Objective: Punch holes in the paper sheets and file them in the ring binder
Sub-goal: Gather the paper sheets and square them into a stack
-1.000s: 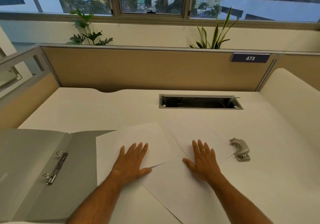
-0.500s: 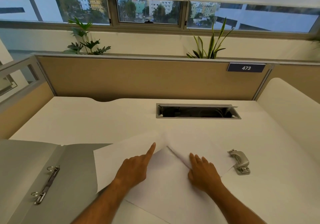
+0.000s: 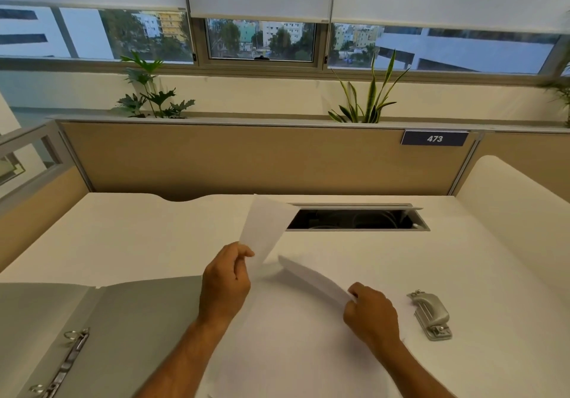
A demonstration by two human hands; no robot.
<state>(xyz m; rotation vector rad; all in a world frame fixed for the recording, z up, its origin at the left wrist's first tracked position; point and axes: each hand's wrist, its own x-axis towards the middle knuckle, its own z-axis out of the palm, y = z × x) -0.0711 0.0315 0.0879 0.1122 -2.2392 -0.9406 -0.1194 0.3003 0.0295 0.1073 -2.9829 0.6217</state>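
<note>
binder (image 3: 129, 314) left, papers (image 3: 293, 336) centre, punch (image 3: 430, 314) right

Views: one only, the head camera, so no second view overlaps it.
Position: above the near edge of the surface (image 3: 462, 259), over the person's forearms.
Facing: forward and down toward 12 o'clock, taking in the partition (image 3: 246, 157) and the window (image 3: 262, 40) beyond.
Nearness: close; the left hand (image 3: 226, 277) and right hand (image 3: 370, 311) sit low in the centre.
Lens: wide (straight edges bow near the borders).
Edges: ring binder (image 3: 123, 320) cut off at 8 o'clock.
</note>
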